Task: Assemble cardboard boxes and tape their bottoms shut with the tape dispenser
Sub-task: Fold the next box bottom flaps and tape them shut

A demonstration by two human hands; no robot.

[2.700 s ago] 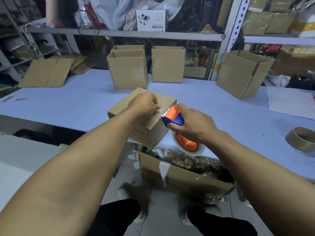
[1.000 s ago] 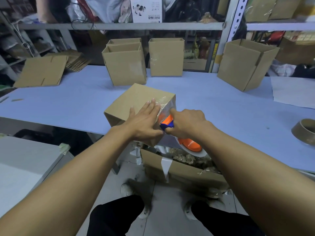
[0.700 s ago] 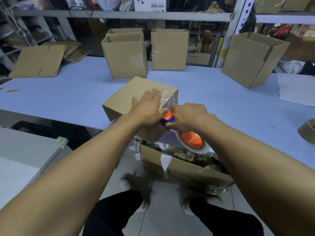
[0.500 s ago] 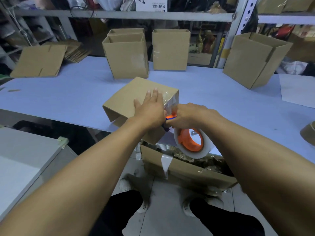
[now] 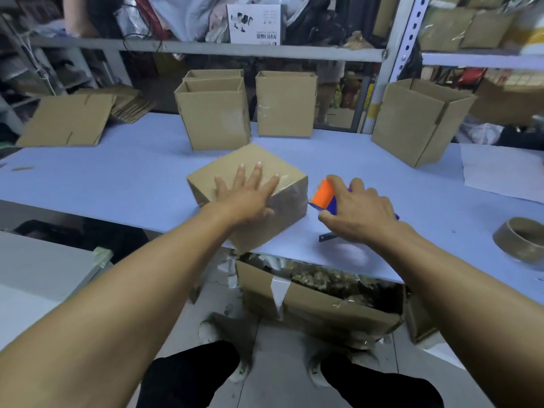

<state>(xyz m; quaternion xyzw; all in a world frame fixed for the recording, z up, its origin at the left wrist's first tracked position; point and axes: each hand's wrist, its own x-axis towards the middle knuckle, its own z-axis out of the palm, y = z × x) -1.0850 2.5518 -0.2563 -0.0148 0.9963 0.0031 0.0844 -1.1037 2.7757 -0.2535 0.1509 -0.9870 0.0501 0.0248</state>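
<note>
Two hands work at the table's (image 5: 117, 184) near edge. The left hand (image 5: 247, 195) presses flat, fingers straight, on the taped box (image 5: 282, 207). The right hand (image 5: 357, 210), fingers curled, grips the tape dispenser (image 5: 323, 197) just beside the box.

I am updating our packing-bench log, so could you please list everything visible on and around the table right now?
Taped box: one, brown, near table edge, upside down.
Tape dispenser: one, orange and blue, right of that box.
Open boxes: four, brown, standing along the table's back.
Flat cardboard: a stack, brown, far left.
Empty tape core: one, brown, far right.
Paper sheet: one, white, right side.
Table: one, pale blue.
Scrap box: one, brown, on the floor below.
Left hand: flat on the taped box.
Right hand: grips the dispenser.
</note>
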